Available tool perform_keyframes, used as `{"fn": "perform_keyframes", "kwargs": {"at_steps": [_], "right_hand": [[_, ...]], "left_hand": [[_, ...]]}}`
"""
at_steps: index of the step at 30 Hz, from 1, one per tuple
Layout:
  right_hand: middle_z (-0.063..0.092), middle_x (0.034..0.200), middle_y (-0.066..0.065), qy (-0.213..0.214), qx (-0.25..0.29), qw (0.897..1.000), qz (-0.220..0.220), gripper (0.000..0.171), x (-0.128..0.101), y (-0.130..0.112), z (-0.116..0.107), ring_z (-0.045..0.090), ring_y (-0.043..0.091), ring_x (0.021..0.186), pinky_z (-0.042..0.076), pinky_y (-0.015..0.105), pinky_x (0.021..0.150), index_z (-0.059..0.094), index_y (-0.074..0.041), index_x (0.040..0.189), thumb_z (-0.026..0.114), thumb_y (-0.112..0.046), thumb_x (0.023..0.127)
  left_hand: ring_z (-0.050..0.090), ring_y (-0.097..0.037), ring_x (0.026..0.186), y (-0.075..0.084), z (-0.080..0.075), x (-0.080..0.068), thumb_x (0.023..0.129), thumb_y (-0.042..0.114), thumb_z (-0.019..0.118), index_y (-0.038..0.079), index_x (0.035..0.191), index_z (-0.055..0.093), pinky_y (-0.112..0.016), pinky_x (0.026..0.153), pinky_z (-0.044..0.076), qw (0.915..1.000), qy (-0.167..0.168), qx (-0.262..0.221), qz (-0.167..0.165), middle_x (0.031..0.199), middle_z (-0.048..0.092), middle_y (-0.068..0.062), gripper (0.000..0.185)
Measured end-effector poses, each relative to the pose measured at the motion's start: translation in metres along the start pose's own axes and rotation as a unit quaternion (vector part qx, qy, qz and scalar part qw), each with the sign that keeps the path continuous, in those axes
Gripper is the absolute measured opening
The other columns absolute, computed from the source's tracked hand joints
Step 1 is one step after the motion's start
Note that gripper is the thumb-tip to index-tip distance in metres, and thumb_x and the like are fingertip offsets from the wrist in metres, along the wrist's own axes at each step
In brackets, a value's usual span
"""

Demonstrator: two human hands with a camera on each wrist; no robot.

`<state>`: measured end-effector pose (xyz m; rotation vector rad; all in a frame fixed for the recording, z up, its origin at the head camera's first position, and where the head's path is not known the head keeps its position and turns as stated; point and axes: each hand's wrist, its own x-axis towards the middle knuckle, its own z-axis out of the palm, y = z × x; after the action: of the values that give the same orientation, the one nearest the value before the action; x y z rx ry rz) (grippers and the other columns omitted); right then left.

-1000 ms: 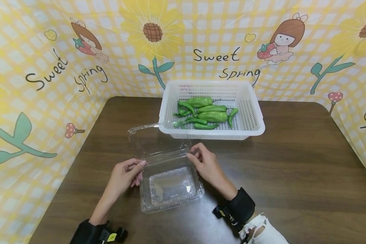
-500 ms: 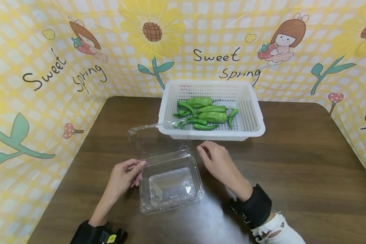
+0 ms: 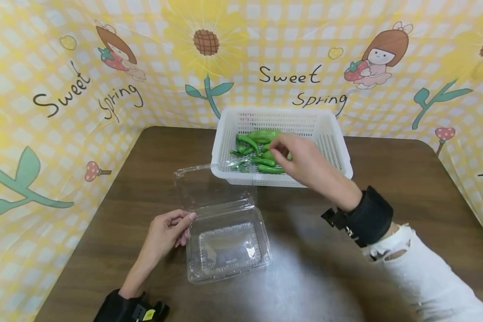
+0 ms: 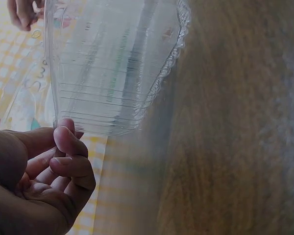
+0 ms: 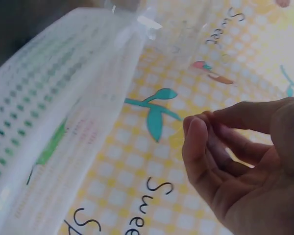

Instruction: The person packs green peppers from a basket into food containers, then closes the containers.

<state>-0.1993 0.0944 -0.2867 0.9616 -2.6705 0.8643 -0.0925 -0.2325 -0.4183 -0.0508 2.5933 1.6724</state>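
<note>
My left hand (image 3: 167, 230) pinches the left edge of a clear plastic clamshell container (image 3: 229, 270) near its hinge, thumb on top. The container's lid (image 3: 213, 188) stands raised behind its base and overlaps the basket's front left corner in the head view. Over the white basket (image 3: 343, 145) hovers my right hand (image 3: 306, 161), fingers loosely curled and holding nothing; the right wrist view shows its thumb close to the index fingertip. Several green peppers (image 3: 247, 142) lie in the basket, some hidden behind that hand. In the left wrist view the fingers grip the container (image 4: 98, 63) at its rim.
The brown wooden table (image 3: 145, 170) is backed by a yellow checked cloth (image 3: 165, 98) printed with flowers and figures. A black strap with a small camera (image 3: 370, 219) sits on the right wrist, and another (image 3: 124, 308) on the left.
My right hand has let go of the container and moved up and right, over the peppers in the basket. The left hand keeps its hold, and the container stays in place on the table.
</note>
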Motion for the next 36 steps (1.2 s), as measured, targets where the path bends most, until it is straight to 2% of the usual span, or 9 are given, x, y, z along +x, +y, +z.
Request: {"fn": "perform_keyframes", "kwargs": {"at_steps": [6, 8, 11, 14, 18, 23, 29, 36], "right_hand": [[0.069, 0.098, 0.013, -0.076, -0.008, 0.997, 0.003, 0.012, 0.034, 0.012, -0.002, 0.066, 0.024, 0.087, 0.057, 0.038, 0.08, 0.066, 0.0, 0.104, 0.059, -0.008, 0.097], [0.069, 0.098, 0.013, -0.097, -0.026, 0.995, 0.0, 0.012, 0.043, 0.016, -0.002, 0.066, 0.025, 0.089, 0.057, 0.038, 0.082, 0.066, -0.001, 0.104, 0.06, -0.008, 0.097], [0.07, 0.101, 0.012, -0.131, -0.045, 0.99, -0.006, 0.012, 0.057, 0.025, 0.001, 0.066, 0.025, 0.092, 0.056, 0.037, 0.086, 0.066, -0.002, 0.105, 0.061, -0.008, 0.096], [0.07, 0.106, 0.013, -0.17, -0.058, 0.984, -0.015, 0.016, 0.07, 0.035, 0.005, 0.067, 0.025, 0.097, 0.056, 0.037, 0.09, 0.066, -0.002, 0.108, 0.061, -0.008, 0.095], [0.068, 0.11, 0.016, -0.222, -0.076, 0.972, -0.028, 0.02, 0.085, 0.047, 0.011, 0.066, 0.028, 0.102, 0.054, 0.04, 0.093, 0.065, 0.0, 0.112, 0.061, -0.008, 0.094], [0.068, 0.106, 0.013, -0.276, -0.106, 0.954, -0.04, 0.017, 0.097, 0.056, 0.023, 0.064, 0.026, 0.098, 0.054, 0.039, 0.09, 0.065, -0.003, 0.109, 0.064, -0.01, 0.093], [0.069, 0.108, 0.012, -0.311, -0.135, 0.939, -0.058, 0.02, 0.108, 0.065, 0.045, 0.061, 0.024, 0.095, 0.052, 0.038, 0.09, 0.066, -0.005, 0.11, 0.067, -0.012, 0.091], [0.065, 0.108, 0.013, -0.352, -0.151, 0.922, -0.064, 0.024, 0.118, 0.075, 0.07, 0.058, 0.025, 0.093, 0.052, 0.038, 0.086, 0.063, -0.001, 0.112, 0.069, -0.01, 0.091]], "left_hand": [[0.055, -0.028, 0.046, 0.023, -0.001, -0.008, 0.099, 0.016, 0.062, -0.005, 0.098, 0.069, -0.029, 0.039, 0.046, 0.9999, 0.001, 0.011, -0.002, 0.062, 0.062, -0.02, 0.023], [0.055, -0.029, 0.046, 0.019, 0.0, -0.007, 0.099, 0.018, 0.062, -0.004, 0.098, 0.07, -0.028, 0.038, 0.045, 0.9999, 0.0, 0.015, 0.001, 0.062, 0.062, -0.018, 0.023], [0.056, -0.03, 0.046, 0.005, 0.0, -0.002, 0.099, 0.024, 0.063, -0.001, 0.099, 0.071, -0.028, 0.038, 0.045, 0.9999, 0.001, 0.015, 0.007, 0.061, 0.063, -0.013, 0.026], [0.056, -0.026, 0.046, -0.005, 0.0, 0.002, 0.098, 0.03, 0.064, 0.003, 0.099, 0.071, -0.028, 0.038, 0.046, 0.9998, -0.001, 0.017, 0.011, 0.061, 0.063, -0.011, 0.028], [0.056, -0.022, 0.045, -0.005, -0.001, 0.002, 0.098, 0.03, 0.064, 0.004, 0.1, 0.071, -0.029, 0.038, 0.046, 0.9999, -0.001, 0.011, 0.011, 0.062, 0.064, -0.01, 0.027], [0.056, -0.025, 0.045, -0.005, 0.0, -0.001, 0.098, 0.029, 0.063, 0.004, 0.1, 0.072, -0.029, 0.038, 0.046, 0.9999, -0.001, 0.011, 0.011, 0.062, 0.064, -0.009, 0.026], [0.056, -0.023, 0.045, -0.004, 0.0, -0.002, 0.097, 0.031, 0.064, 0.006, 0.099, 0.072, -0.029, 0.038, 0.046, 0.9999, 0.003, 0.009, 0.008, 0.061, 0.064, -0.009, 0.026], [0.055, -0.015, 0.044, -0.003, 0.0, -0.001, 0.097, 0.03, 0.065, 0.006, 0.097, 0.072, -0.028, 0.037, 0.045, 1.0, 0.001, 0.002, 0.002, 0.061, 0.063, -0.01, 0.025]]}}
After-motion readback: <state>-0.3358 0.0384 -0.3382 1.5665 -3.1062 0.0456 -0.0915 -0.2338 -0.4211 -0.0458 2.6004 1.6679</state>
